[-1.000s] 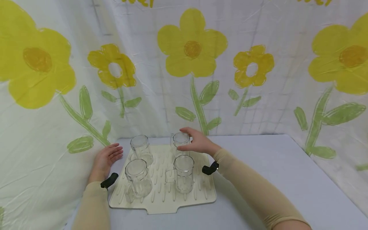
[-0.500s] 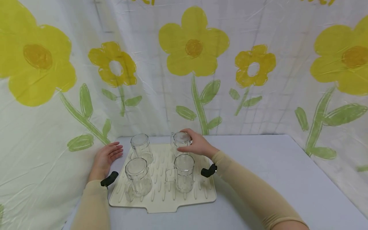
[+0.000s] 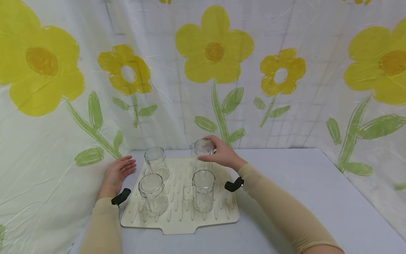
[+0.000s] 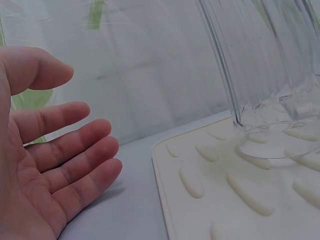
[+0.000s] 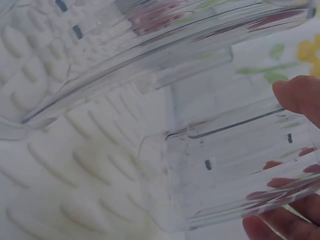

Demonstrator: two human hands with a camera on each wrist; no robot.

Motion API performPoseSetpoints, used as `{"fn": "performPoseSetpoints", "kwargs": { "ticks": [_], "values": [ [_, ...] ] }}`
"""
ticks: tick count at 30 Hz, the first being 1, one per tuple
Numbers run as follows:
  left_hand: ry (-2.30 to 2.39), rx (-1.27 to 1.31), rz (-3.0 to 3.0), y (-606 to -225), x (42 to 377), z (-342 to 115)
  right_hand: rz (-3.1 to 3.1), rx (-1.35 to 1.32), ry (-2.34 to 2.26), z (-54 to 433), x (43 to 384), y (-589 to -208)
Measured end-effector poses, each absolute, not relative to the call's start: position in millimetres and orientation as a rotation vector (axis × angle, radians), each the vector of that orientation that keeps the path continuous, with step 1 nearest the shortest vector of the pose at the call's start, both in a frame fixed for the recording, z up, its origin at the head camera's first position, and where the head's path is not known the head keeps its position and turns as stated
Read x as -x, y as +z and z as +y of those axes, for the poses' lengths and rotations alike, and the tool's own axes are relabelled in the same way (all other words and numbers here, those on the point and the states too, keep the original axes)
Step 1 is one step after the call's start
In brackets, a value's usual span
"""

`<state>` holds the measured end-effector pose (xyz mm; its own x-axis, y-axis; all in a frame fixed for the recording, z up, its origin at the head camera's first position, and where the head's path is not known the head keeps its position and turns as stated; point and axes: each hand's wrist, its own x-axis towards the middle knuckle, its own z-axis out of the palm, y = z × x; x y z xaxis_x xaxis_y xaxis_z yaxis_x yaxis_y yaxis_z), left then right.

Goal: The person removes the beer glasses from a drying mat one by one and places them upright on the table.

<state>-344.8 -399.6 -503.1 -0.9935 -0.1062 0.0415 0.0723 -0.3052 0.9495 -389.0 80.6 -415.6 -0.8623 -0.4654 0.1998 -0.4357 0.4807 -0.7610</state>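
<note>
My right hand [image 3: 226, 155] grips a clear glass mug [image 3: 203, 147] near its rim, at the back right of a cream ridged draining board [image 3: 180, 225]. In the right wrist view, thumb and fingers lie on opposite sides of this mug [image 5: 225, 165], which seems raised a little off the board. A nearer glass mug [image 3: 203, 194] stands just in front of it, handle to the left. To the left of the board my left hand [image 3: 116, 174] rests, fingers loosely spread and holding nothing. The left wrist view shows its palm [image 4: 55, 165] apart from the back left glass mug [image 4: 270, 90].
Two more glass mugs stand on the board's left half, one at the back [image 3: 156, 162] and one at the front [image 3: 153, 197]. Pale table surface [image 3: 285, 183] extends to the right. A white curtain [image 3: 165, 106] with yellow flowers hangs right behind the table.
My right hand has closed on the back right mug and shifted it slightly up and to the right. The left hand and the other mugs have stayed in place.
</note>
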Motion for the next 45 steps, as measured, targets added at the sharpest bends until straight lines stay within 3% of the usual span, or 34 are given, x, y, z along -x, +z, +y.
{"fn": "performPoseSetpoints", "kwargs": {
  "ticks": [17, 32, 45],
  "values": [
    [-2.422, -0.044, -1.815, -502, 346, -405, 2.776, 0.825, -1.568, 145, 354, -356],
    [-2.366, -0.104, -1.902, -499, 347, -403, 2.716, 0.757, -1.765, 199, 321, -339],
    [-2.391, -0.094, -1.855, -499, 343, -395, 2.677, 0.749, -1.815, 206, 314, -340]
  ]
}}
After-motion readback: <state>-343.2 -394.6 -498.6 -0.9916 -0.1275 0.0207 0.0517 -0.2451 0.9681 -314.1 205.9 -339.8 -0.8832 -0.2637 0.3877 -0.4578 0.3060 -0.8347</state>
